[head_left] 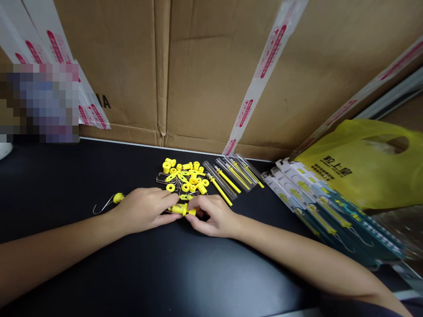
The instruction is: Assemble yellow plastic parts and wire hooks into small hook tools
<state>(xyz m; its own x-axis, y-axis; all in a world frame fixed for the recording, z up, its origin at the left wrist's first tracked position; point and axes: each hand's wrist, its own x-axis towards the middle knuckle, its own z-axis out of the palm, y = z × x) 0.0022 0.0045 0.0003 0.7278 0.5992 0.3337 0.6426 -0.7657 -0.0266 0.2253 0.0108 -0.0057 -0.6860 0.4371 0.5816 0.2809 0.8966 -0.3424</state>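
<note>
My left hand (147,209) is closed around the body of a spring scale (179,209). A yellow end cap (118,198) with a metal hook (103,206) sticks out to the left of that hand and seems to belong to the same scale. My right hand (214,215) pinches the yellow fitting at the scale's other end, and its fingertips partly cover it. Most of the scale's body is hidden under my left hand. Just behind my hands lies a pile of yellow plastic parts (193,178) with metal hooks and springs among them.
Several clear tubes with yellow rods (228,176) lie right of the pile. Printed scale boxes (317,211) and a yellow plastic bag (366,163) are at the right. Large taped cardboard boxes (205,79) stand along the back of the black table (185,273).
</note>
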